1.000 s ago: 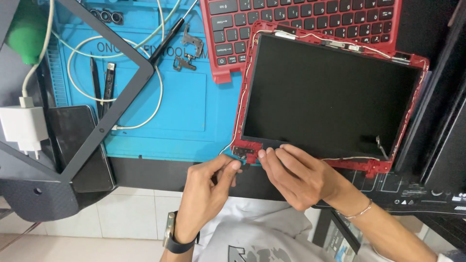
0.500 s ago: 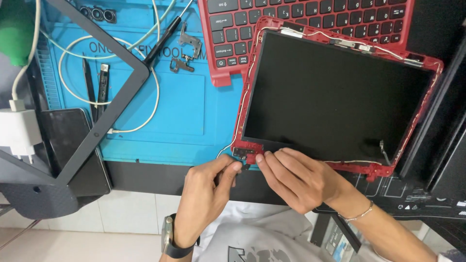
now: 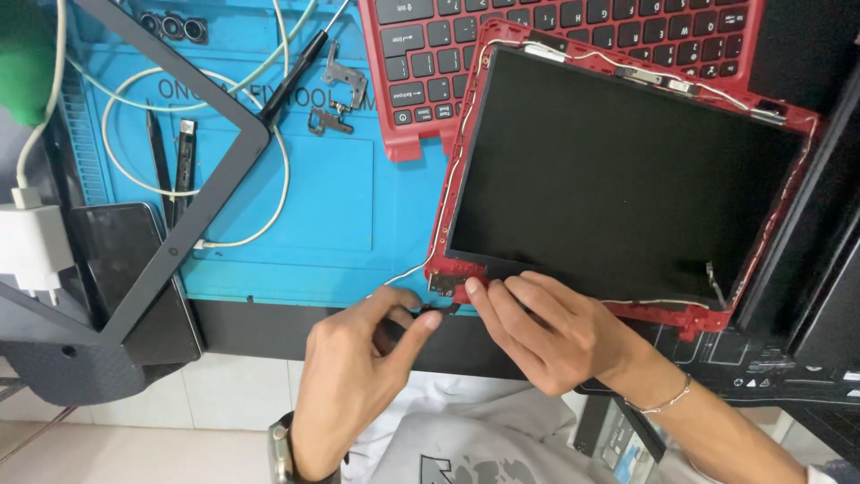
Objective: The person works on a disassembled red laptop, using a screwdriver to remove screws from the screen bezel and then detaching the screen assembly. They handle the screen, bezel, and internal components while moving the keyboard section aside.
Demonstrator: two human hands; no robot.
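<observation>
Far left edge of the bench: white charger [image 3: 31, 246] beside a dark phone [image 3: 125, 269], with a grey tablet frame [image 3: 179, 170] propped across the blue repair mat [image 3: 331, 206]. Spudgers [image 3: 170, 166] and two loose metal hinges [image 3: 336, 94] lie on the mat, kept within reach. Left hand [image 3: 354, 376] at the mat's near edge, thumb and forefinger narrowed in a pinch on a small dark cable end [image 3: 436, 311]. Right hand [image 3: 546, 332] just beside it, fingertips pressed flat on the near-left corner of the red laptop lid [image 3: 466, 269], apparently to steady it. The lid's black LCD panel [image 3: 618, 170] lies face up, overlapping the red keyboard deck [image 3: 555, 36].
</observation>
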